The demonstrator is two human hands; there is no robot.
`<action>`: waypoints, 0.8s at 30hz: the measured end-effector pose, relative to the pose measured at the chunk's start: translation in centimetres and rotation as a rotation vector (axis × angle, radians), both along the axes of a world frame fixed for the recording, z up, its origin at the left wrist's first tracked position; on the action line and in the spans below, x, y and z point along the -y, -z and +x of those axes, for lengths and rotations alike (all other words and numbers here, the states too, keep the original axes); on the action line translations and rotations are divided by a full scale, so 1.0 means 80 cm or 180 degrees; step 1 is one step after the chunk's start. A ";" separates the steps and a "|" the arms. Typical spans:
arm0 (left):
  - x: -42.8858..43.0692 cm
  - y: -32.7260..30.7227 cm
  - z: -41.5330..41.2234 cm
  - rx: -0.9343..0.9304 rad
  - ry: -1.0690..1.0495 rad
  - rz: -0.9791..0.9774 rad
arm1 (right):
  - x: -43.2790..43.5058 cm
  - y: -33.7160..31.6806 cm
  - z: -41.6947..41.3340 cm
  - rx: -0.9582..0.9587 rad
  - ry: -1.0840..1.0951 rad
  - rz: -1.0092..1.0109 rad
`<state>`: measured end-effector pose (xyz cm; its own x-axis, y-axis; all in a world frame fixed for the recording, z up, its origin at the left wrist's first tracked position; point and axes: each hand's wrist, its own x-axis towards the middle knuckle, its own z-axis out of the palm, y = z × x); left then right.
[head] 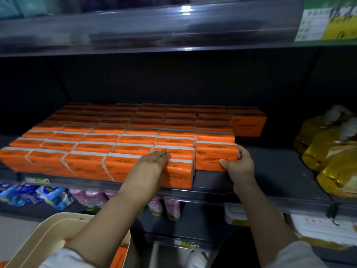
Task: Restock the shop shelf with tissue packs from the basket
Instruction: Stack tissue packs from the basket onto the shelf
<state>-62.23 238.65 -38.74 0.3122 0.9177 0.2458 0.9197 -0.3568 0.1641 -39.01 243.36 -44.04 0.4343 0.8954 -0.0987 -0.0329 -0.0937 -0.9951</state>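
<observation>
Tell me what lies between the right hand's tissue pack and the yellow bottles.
Head view: beside the tissue pack, the right hand, then bare dark shelf up to the yellow bottles.

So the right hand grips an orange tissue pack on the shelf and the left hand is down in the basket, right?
No: the head view shows the left hand flat on the front tissue packs on the shelf, not in the basket. The right hand does grip an orange pack.
</observation>
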 end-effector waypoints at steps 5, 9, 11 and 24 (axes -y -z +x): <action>-0.002 0.007 0.000 -0.0151 -0.0050 0.0026 | 0.001 -0.003 -0.007 0.0712 0.0015 -0.0330; -0.004 0.007 0.002 -0.0197 -0.0067 0.0022 | -0.001 0.003 -0.009 0.1051 0.0037 -0.0346; -0.002 0.004 0.004 -0.0239 -0.0035 0.0000 | -0.002 0.005 -0.008 0.1097 -0.0008 -0.0340; 0.110 0.013 -0.113 -0.0573 0.0367 0.0544 | 0.088 -0.048 -0.037 0.1643 0.0275 0.0872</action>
